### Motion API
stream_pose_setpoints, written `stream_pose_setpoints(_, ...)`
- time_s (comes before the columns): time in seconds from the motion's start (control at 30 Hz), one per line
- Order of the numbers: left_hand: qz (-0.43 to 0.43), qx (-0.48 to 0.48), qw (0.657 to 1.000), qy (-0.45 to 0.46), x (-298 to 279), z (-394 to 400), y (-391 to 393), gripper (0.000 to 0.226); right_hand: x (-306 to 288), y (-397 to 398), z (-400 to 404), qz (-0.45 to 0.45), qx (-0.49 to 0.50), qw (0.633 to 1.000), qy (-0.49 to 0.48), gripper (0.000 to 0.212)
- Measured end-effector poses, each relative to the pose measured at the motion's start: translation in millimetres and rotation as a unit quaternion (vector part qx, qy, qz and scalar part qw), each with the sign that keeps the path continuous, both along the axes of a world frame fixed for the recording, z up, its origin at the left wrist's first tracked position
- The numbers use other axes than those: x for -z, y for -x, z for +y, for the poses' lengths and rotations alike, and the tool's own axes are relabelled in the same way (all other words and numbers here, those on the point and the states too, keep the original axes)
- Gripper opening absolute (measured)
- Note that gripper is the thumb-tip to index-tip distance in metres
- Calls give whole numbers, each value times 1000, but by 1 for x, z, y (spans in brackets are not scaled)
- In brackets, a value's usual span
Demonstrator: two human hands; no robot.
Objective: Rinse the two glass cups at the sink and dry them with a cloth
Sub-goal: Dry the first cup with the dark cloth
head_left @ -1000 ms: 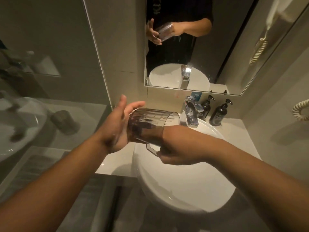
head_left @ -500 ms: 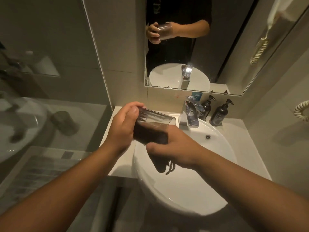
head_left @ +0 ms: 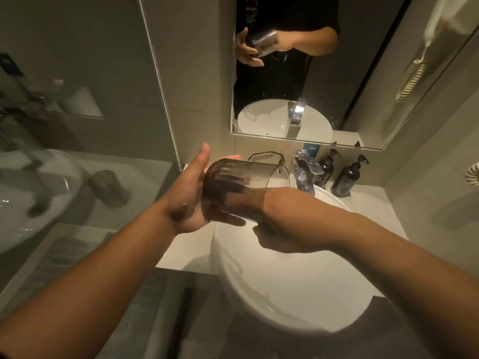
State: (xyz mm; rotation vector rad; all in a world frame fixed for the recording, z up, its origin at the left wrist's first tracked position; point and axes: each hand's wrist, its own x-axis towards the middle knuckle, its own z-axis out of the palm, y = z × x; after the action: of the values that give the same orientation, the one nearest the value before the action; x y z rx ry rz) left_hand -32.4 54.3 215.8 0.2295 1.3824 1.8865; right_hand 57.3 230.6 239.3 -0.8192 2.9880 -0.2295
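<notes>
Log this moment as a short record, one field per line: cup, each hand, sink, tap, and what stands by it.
cup: smoky glass cup on its side above the sink, handle up
left hand: left hand open, flat against the cup's base
right hand: right hand inside the cup through its mouth
sink: white sink, no water seen running
tap: tap behind the cup
bottles: two dark pump bottles right of the tap
cloth: none seen
</notes>
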Motion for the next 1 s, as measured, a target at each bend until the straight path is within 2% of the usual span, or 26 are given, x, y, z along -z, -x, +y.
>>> stream_pose_setpoints(0.07, 10, -28, 999, 19, -5, 3, 1, 61, 9, 1, -3, 18, -5, 997, -76, 49)
stream_pose_setpoints(0.17, 79, -90, 993, 17, -1, 10, -3, 44, 13, 2, -4, 13, 4, 998, -60, 53)
stream_pose_setpoints(0.23, 119, -113, 986, 4, 6, 11, -5, 39, 9, 1, -6, -1, 7, 1000, 8, 56)
stream_pose_setpoints(0.33, 163, -127, 978, -34, 16, 9, -5, 33, 0, -8, -15, -81, 38, 975, 203, 56)
stream_pose_setpoints(0.43, 220, -135, 965, -55, 23, 5, -4, 32, -6, -10, -16, -185, 75, 905, 376, 51)
stream_pose_setpoints(0.53, 289, -144, 945, -51, 27, 2, -6, 36, -3, -5, -13, -218, 91, 831, 504, 44)
stream_pose_setpoints(0.63, 407, -169, 897, -32, 31, -2, -10, 36, 2, -3, -8, -299, 89, 706, 636, 35)
stream_pose_setpoints(0.67, 447, -167, 878, -31, 32, -3, -9, 39, 0, -3, -7, -313, 81, 689, 649, 33)
stream_pose_setpoints(0.7, 460, -153, 874, -30, 32, -4, -8, 41, -3, -2, -4, -311, 72, 698, 641, 32)
stream_pose_setpoints(0.73, 446, -132, 885, -26, 32, -5, -5, 42, -9, -4, -1, -298, 66, 730, 612, 32)
stream_pose_setpoints(0.77, 405, -102, 908, -22, 28, -5, -2, 42, -14, -4, 2, -268, 63, 787, 553, 31)
stream_pose_setpoints(0.83, 240, -17, 970, -30, 18, -5, 6, 54, -24, -4, 4, -208, 44, 908, 361, 24)
stream_pose_setpoints(0.87, 162, 24, 986, -19, 12, -6, 10, 62, -26, -3, 4, -176, 27, 951, 254, 20)
stream_pose_setpoints(0.9, 123, 54, 991, 7, 6, -5, 13, 64, -25, -2, 4, -138, 11, 976, 169, 16)
stream_pose_setpoints(0.93, 122, 67, 990, 31, 3, -4, 16, 61, -25, -2, 3, -113, 3, 987, 117, 11)
stream_pose_setpoints(1.0, 162, 49, 985, 28, 1, 3, 17, 46, -24, -1, 2, -99, 4, 990, 102, 11)
